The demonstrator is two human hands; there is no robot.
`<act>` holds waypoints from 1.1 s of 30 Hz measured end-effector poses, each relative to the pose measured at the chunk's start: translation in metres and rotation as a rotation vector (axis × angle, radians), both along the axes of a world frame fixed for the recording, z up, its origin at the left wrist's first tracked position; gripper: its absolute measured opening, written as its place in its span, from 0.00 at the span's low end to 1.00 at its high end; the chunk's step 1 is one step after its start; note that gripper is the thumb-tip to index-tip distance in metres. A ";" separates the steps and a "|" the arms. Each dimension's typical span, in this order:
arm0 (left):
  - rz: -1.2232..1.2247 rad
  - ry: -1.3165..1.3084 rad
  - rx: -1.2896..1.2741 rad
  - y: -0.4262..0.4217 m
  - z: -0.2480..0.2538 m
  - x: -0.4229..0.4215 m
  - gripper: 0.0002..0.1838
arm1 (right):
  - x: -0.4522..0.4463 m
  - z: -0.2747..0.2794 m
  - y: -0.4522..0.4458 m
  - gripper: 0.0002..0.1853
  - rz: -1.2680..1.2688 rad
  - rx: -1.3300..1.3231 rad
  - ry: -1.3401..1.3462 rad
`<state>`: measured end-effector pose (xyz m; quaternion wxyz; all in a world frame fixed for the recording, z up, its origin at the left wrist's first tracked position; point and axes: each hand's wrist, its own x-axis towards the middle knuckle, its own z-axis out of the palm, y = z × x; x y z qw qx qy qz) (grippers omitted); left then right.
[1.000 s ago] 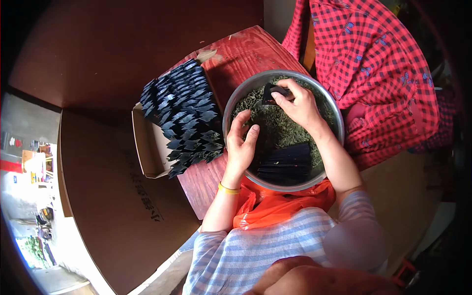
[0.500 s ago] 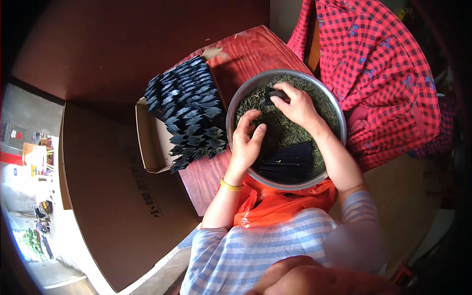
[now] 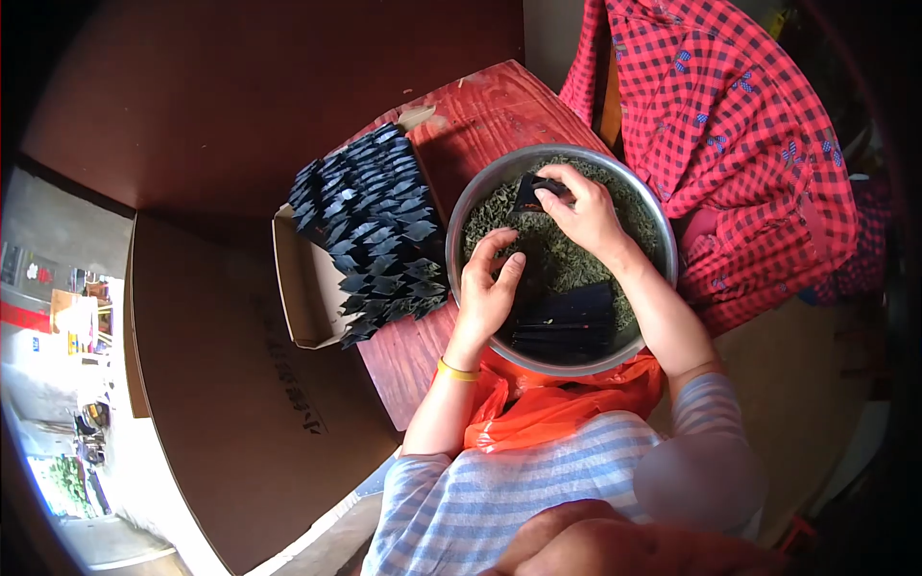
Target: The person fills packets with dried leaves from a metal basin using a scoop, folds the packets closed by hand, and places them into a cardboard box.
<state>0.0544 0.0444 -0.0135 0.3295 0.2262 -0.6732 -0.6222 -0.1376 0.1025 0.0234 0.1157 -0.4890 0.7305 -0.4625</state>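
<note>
My right hand (image 3: 584, 211) pinches a small black packet (image 3: 531, 195) between thumb and fingers, above the far part of a round metal basin (image 3: 457, 213). Dried green leaves (image 3: 576, 267), like tea, fill much of this basin. My left hand (image 3: 490, 288) is over the basin's left side, thumb and fingers curved and apart, with nothing visible between them. A yellow band circles that wrist. Near the basin's front lies a stack of flat black packets (image 3: 565, 328) on the leaves.
Left of the basin, a shallow cardboard box (image 3: 300, 293) carries rows of filled black packets (image 3: 370, 216) on a red wooden table (image 3: 480, 101). A large brown carton (image 3: 221, 384) stands at left. Red plastic (image 3: 538, 408) lies below the basin; checked red cloth (image 3: 730, 125) hangs at right.
The packet in my right hand has tilted, showing more of its black face. My left hand stays in nearly the same place, and the whole view has shifted slightly.
</note>
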 end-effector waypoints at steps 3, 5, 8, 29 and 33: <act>0.015 0.000 0.038 0.005 0.000 -0.003 0.16 | 0.000 -0.004 -0.001 0.14 0.021 -0.155 0.098; -0.005 -0.019 0.057 0.002 0.005 -0.002 0.16 | 0.005 -0.006 0.002 0.13 0.016 -0.225 0.110; 0.008 0.020 0.009 0.000 0.002 -0.005 0.16 | 0.003 -0.002 0.001 0.13 0.045 -0.345 0.161; 0.046 0.012 -0.074 0.002 0.004 -0.004 0.14 | 0.007 0.008 0.006 0.13 0.048 -0.166 0.229; 0.025 -0.008 -0.025 0.003 0.009 -0.002 0.15 | 0.005 0.007 0.009 0.13 0.063 -0.235 0.269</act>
